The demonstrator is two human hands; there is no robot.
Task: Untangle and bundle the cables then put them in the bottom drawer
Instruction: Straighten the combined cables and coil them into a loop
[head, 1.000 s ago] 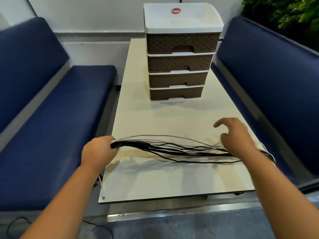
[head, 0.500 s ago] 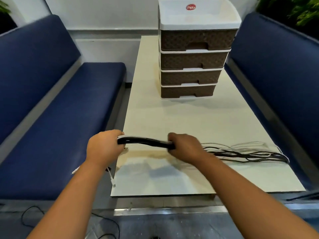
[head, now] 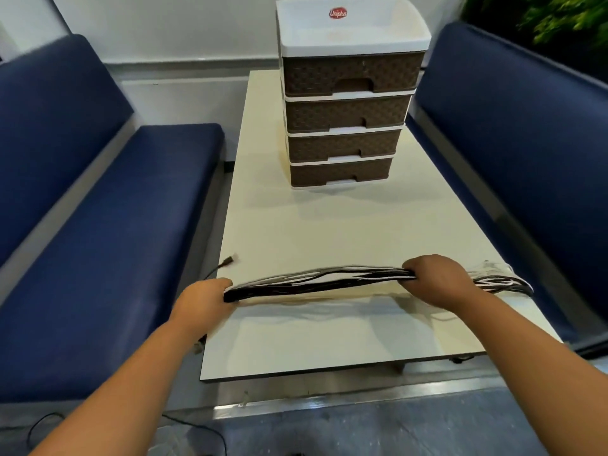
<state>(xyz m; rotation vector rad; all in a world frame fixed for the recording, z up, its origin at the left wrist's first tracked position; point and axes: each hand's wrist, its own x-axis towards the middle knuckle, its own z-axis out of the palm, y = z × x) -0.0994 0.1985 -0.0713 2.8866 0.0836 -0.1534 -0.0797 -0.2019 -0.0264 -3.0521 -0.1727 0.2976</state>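
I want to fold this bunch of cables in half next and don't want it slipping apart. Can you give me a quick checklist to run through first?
1. Left hand closed around one end of the cables: ok.
2. Right hand closed around the cables farther along: ok.
3. Strands run side by side between the hands, with no knot visible: ok.
4. All ends gathered: not ok. Loose ends fan out past the right hand, and a plug sticks out by the table's left edge.
5. Bottom drawer open to receive the bundle: not ok, it is shut.
6. Bare table in front of the drawers for folding: ok.
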